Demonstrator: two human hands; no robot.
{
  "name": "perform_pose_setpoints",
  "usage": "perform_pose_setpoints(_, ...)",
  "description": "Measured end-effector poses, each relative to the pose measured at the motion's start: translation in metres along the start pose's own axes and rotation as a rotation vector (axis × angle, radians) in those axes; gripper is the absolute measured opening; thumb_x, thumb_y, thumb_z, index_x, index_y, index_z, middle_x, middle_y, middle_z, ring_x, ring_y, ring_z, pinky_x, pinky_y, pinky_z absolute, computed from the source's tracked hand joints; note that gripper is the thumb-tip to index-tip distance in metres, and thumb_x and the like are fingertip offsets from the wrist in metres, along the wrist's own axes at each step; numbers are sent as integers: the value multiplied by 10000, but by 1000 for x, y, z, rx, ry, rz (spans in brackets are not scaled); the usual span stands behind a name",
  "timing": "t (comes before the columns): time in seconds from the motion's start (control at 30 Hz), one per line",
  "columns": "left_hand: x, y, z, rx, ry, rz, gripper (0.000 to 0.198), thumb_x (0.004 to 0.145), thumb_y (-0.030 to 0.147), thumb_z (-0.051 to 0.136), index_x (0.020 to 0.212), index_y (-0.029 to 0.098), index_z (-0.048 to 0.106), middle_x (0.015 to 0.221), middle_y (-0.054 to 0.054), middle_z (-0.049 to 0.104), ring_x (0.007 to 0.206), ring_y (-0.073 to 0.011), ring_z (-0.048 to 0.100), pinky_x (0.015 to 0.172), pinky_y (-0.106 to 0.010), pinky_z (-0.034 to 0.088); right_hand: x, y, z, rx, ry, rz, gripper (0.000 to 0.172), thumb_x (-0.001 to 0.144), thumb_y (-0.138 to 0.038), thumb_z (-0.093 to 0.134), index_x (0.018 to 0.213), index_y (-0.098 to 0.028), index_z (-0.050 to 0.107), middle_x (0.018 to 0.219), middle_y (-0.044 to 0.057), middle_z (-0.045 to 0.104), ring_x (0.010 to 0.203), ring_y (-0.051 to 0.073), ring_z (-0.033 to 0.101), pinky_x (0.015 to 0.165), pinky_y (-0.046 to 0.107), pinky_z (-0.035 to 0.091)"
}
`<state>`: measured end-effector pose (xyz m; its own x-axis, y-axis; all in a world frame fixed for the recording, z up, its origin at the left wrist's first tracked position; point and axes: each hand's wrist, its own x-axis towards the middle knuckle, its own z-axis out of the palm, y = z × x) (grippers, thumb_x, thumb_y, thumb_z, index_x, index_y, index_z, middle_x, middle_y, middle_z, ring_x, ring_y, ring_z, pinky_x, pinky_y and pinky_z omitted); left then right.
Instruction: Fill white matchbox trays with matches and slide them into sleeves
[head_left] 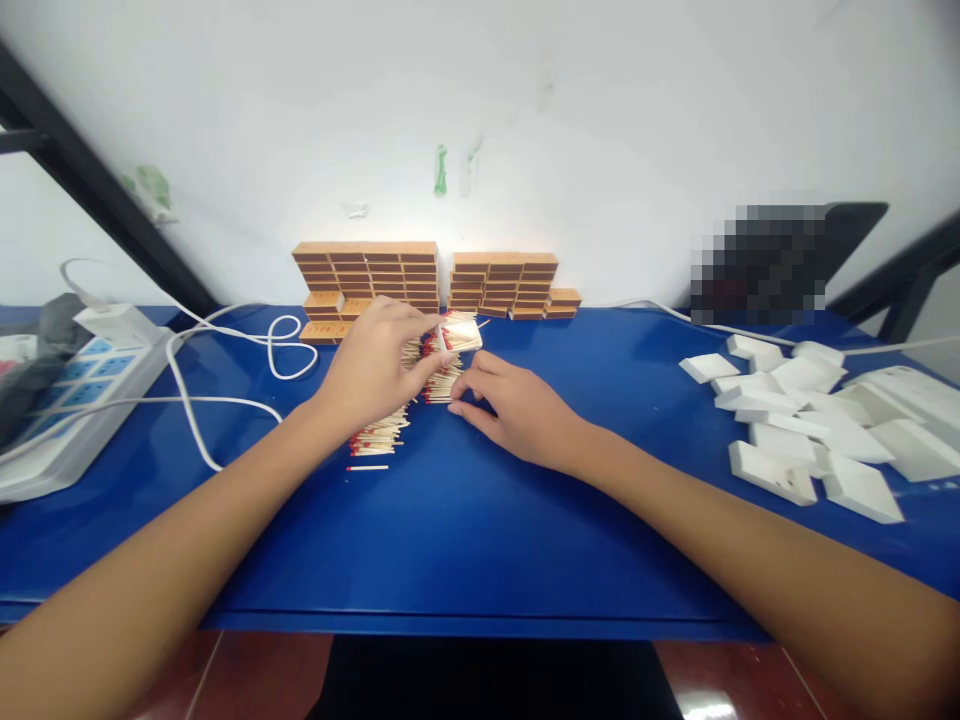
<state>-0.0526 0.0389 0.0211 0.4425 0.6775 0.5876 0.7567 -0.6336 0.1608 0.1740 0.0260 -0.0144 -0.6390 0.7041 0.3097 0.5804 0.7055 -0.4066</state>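
My left hand [379,360] grips a small white matchbox tray [471,346] between thumb and fingers. Red-tipped matches [457,330] lie in that tray, and one pokes out past its right side. Below it, a pile of loose matches [442,385] spreads on the blue table, partly hidden by my left hand. My right hand [514,405] is at the right edge of this pile, fingers curled and fingertips pinched together by the match ends. Whether a match is between them cannot be made out. A single match [367,467] lies apart, nearer the front.
Stacked matchboxes [367,270] line the wall, with a second stack [502,280] beside them. Empty white trays [787,400] are heaped at the right. White cables [187,400] and a power strip [82,400] occupy the left. A dark screen [787,260] stands at the back right.
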Motion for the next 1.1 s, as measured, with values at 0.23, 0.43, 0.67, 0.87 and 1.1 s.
perform_pose_setpoints(0.23, 0, -3, 0, 15, -26, -4, 363, 992, 455, 694, 1218, 188, 788, 1085, -109, 789, 1042, -304, 658, 991, -483, 496, 3, -2, 0, -17, -61, 31, 81, 1050, -184, 616, 984, -184, 664, 1034, 54, 612, 815, 170, 584, 768, 315, 442)
perform_pose_setpoints(0.43, 0, -5, 1, -26, -98, 59, 345, 996, 439, 702, 1195, 175, 800, 1120, -130, 784, 1070, -311, 666, 1013, -494, 494, 2, 13, -19, -9, 146, -14, 71, 1060, -207, 594, 1004, -203, 639, 1030, 56, 615, 851, 188, 581, 778, 315, 434)
perform_pose_setpoints(0.67, -2, 4, 2, -131, -124, 76, 364, 979, 436, 746, 1258, 206, 794, 1136, -103, 787, 1088, -294, 667, 1017, -462, 513, 5, 28, -26, -113, 298, 71, 59, 1040, -211, 623, 991, -202, 655, 1013, 63, 620, 859, 209, 596, 732, 321, 416)
perform_pose_setpoints(0.87, -2, 3, 3, -124, -114, 73, 368, 983, 448, 740, 1256, 206, 792, 1137, -104, 788, 1078, -295, 679, 1012, -463, 518, 3, 25, -23, -105, 343, 21, 79, 1039, -217, 620, 975, -205, 664, 975, 54, 624, 842, 201, 599, 743, 326, 418)
perform_pose_setpoints(1.1, 1, -5, 0, 0, -58, -27, 363, 983, 486, 711, 1172, 191, 806, 1083, -118, 788, 1075, -322, 659, 1002, -496, 500, 1, 10, -10, -16, 238, -87, 71, 1037, -207, 624, 1001, -190, 683, 974, 47, 632, 787, 164, 577, 732, 307, 427)
